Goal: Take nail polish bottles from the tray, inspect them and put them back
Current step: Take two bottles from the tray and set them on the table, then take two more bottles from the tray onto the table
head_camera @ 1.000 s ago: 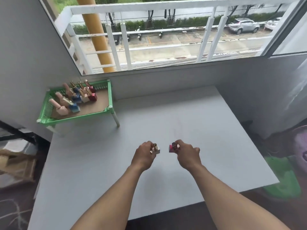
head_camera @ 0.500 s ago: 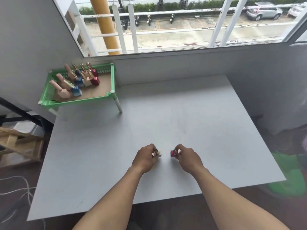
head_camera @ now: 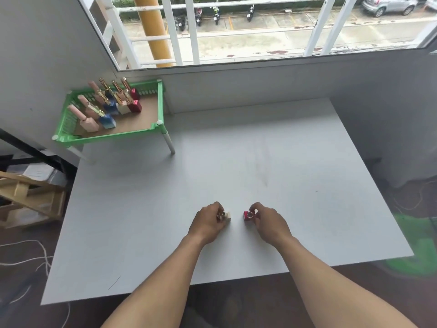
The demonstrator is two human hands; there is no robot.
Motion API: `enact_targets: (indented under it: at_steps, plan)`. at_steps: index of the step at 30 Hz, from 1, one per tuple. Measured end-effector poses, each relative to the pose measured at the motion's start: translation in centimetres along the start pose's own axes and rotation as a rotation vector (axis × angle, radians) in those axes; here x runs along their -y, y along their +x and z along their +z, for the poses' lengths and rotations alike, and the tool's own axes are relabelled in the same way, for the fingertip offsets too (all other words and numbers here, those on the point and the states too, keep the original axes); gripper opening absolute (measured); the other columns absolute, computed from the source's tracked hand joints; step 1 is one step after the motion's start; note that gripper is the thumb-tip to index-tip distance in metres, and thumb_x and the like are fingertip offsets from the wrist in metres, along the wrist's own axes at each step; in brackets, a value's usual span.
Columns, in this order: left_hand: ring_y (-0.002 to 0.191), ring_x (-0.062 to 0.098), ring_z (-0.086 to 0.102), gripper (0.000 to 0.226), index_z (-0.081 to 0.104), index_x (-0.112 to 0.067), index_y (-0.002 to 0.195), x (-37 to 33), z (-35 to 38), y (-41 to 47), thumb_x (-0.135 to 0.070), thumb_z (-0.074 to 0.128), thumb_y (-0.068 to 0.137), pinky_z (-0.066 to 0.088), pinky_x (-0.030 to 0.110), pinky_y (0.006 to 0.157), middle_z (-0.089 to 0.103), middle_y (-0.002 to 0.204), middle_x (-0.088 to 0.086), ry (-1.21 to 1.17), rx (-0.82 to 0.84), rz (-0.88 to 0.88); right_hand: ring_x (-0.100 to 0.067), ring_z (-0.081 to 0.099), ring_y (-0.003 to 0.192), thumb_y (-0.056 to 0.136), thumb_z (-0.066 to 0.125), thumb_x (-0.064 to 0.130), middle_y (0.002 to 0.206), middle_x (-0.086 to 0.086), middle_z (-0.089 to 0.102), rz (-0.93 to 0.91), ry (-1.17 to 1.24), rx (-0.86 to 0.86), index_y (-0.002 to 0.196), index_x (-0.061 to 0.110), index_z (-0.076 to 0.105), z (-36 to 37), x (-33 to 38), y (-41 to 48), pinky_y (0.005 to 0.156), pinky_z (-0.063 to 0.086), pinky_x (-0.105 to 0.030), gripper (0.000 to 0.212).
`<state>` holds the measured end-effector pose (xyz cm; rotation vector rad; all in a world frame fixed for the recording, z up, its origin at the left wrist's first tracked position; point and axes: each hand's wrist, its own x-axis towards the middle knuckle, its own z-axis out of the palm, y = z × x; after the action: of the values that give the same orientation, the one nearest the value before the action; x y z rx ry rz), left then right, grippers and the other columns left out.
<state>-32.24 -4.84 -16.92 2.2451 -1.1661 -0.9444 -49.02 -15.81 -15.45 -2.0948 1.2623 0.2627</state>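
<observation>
My left hand [head_camera: 207, 222] is closed around a cream nail polish bottle [head_camera: 227, 215] with a gold cap, low over the white table [head_camera: 236, 162]. Close beside it, my right hand [head_camera: 269, 221] grips a red nail polish bottle [head_camera: 247, 215]. The two bottles sit a short gap apart near the table's front middle; whether they touch the tabletop is unclear. At the back left stands a green tray [head_camera: 132, 133] on white legs, holding several upright bottles in pink, blue, cream and red.
A window with white railing bars runs along the back wall behind the table. A grey wall stands at the left. Wooden pieces and white cords lie on the floor left of the table, and something green lies on the floor at right.
Both hands with their bottles have sunk lower toward the table's front. The view has tilted down, so the tray appears farther away.
</observation>
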Motion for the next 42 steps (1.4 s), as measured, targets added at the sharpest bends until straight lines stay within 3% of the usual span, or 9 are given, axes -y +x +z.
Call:
enact_targets:
  at_steps: [4, 10, 16, 23, 28, 32, 42]
  plan:
    - [0.077, 0.016, 0.057, 0.016, 0.054, -0.019, 0.093, 0.0, 0.2, 0.0, -0.033, 0.062, 0.088, 0.046, 0.028, 0.068, 0.061, 0.089, -0.005, 0.008, -0.001, 0.003, -0.026, 0.060, 0.095, 0.096, 0.046, 0.017, 0.112, 0.000, 0.066, -0.014, -0.009, -0.003, 0.115, 0.026, 0.052, 0.2, -0.1, 0.2, 0.077, 0.048, -0.034, 0.022]
    - [0.089, 0.020, 0.060, 0.022, 0.053, -0.020, 0.105, 0.0, 0.1, 0.0, -0.034, 0.059, 0.089, 0.051, 0.037, 0.080, 0.059, 0.103, -0.003, 0.032, 0.040, -0.016, -0.027, 0.059, 0.101, 0.094, 0.042, 0.012, 0.116, 0.002, 0.064, 0.005, 0.007, 0.023, 0.131, 0.029, 0.043, 0.2, -0.2, 0.1, 0.083, 0.049, -0.036, 0.041]
    - [0.104, 0.022, 0.056, 0.036, 0.048, -0.020, 0.121, 0.6, -2.2, 0.1, -0.015, 0.050, 0.086, 0.048, 0.035, 0.087, 0.053, 0.124, -0.002, 0.126, 0.131, -0.070, -0.027, 0.055, 0.110, 0.084, 0.032, -0.003, 0.125, 0.001, 0.059, 0.083, -0.021, 0.018, 0.137, 0.028, 0.041, -1.5, 0.3, 0.2, 0.085, 0.047, -0.033, 0.062]
    - [0.106, 0.021, 0.058, 0.032, 0.050, -0.021, 0.124, -0.1, -7.9, 1.9, -0.026, 0.051, 0.092, 0.048, 0.038, 0.092, 0.057, 0.124, -0.001, 0.179, 0.007, -0.035, -0.024, 0.059, 0.106, 0.084, 0.032, -0.005, 0.126, -0.001, 0.058, 0.036, 0.004, -0.046, 0.135, 0.025, 0.046, -4.7, 5.6, 1.4, 0.085, 0.052, -0.037, 0.061]
    - [0.102, 0.021, 0.060, 0.028, 0.055, -0.022, 0.119, -0.9, -13.2, 2.7, -0.028, 0.054, 0.092, 0.049, 0.037, 0.089, 0.061, 0.117, -0.003, 0.186, -0.132, 0.010, -0.025, 0.060, 0.101, 0.095, 0.034, 0.010, 0.122, -0.003, 0.061, -0.113, -0.003, -0.118, 0.131, 0.023, 0.051, -6.1, 11.9, 2.2, 0.079, 0.050, -0.036, 0.042]
    - [0.099, 0.022, 0.062, 0.025, 0.059, -0.021, 0.115, -0.3, -17.7, 2.4, -0.027, 0.055, 0.091, 0.050, 0.036, 0.087, 0.065, 0.113, -0.001, 0.186, -0.234, 0.013, -0.024, 0.058, 0.107, 0.097, 0.039, 0.016, 0.123, -0.003, 0.062, -0.227, 0.017, -0.135, 0.130, 0.021, 0.052, -6.4, 17.5, 2.7, 0.089, 0.051, -0.040, 0.036]
    - [0.092, 0.022, 0.063, 0.016, 0.061, -0.023, 0.104, 5.3, -27.9, 1.0, -0.027, 0.055, 0.091, 0.052, 0.033, 0.080, 0.068, 0.105, -0.001, 0.195, -0.407, -0.058, -0.029, 0.057, 0.115, 0.098, 0.044, 0.020, 0.126, -0.008, 0.064, -0.404, -0.028, -0.141, 0.130, 0.019, 0.055, -5.4, 29.7, 4.5, 0.093, 0.048, -0.035, 0.034]
